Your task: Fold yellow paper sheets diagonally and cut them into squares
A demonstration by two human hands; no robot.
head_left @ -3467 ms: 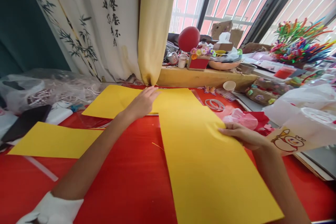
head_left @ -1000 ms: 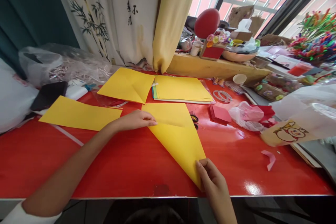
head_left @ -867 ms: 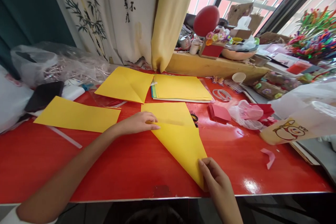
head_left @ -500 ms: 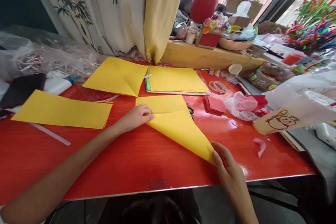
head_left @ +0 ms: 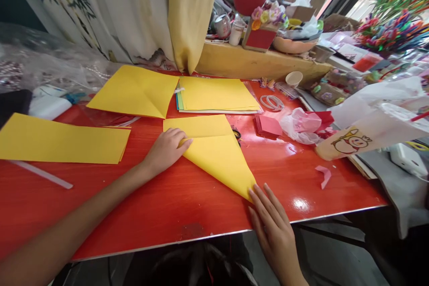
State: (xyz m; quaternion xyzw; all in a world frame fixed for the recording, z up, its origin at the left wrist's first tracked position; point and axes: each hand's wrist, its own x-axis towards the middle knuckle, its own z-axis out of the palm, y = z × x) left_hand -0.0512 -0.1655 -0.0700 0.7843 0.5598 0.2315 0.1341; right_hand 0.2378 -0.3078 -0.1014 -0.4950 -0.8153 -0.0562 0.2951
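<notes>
In front of me a sheet of yellow paper [head_left: 217,154] lies partly folded on the red table, with a diagonal folded edge along its lower left and a crease across its upper part. My left hand [head_left: 169,147] has its fingers curled and pressed together on the paper's left edge, at the upper end of the fold. My right hand [head_left: 275,232] is open. Its stretched fingers touch the paper's pointed lower right corner, near the table's front edge. Scissors [head_left: 236,135] show only in part behind the paper's right side.
A creased yellow sheet [head_left: 134,91], a stack of coloured paper [head_left: 214,94] and a folded yellow sheet [head_left: 63,140] lie around the workspace. To the right are red paper squares [head_left: 268,126], a crumpled plastic bag [head_left: 300,127] and a drink cup [head_left: 355,140].
My right hand has gone from gripping the paper's corner to lying with fingers outstretched on it, and that corner sits lower. My left hand stays at the left edge. The view has shifted slightly.
</notes>
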